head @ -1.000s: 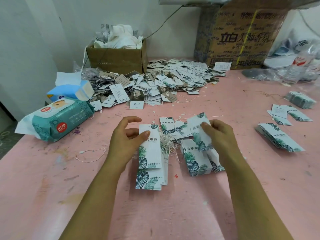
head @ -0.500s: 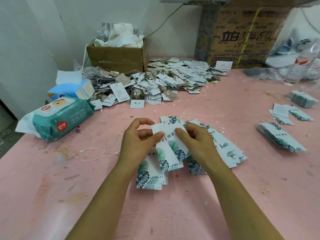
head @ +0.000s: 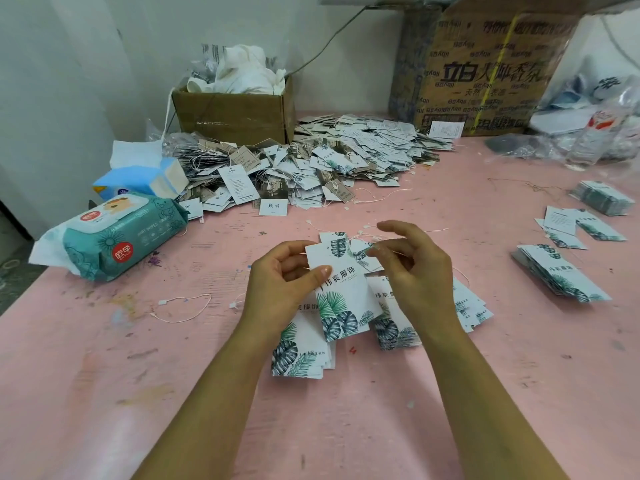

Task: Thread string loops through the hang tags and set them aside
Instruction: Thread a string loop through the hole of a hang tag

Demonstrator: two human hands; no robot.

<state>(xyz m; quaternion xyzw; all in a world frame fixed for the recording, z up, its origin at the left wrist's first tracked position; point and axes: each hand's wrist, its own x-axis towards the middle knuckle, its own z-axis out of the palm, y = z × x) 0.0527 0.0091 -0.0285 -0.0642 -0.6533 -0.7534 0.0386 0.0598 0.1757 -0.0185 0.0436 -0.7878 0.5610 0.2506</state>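
One tag (head: 343, 299) is up off the pink counter (head: 519, 375), above the near stack (head: 301, 355). Your left hand (head: 277, 289) grips it, thumb on the printed face and fingers behind. Your right hand (head: 415, 271) curls at its top corner; whether it pinches anything is too fine to tell. Threading is in hand, I judge. Next, find the hole and feed a string loop through.

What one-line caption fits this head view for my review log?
Left hand pinches a leaf-print hang tag over the pink table; right hand curls at its top corner.
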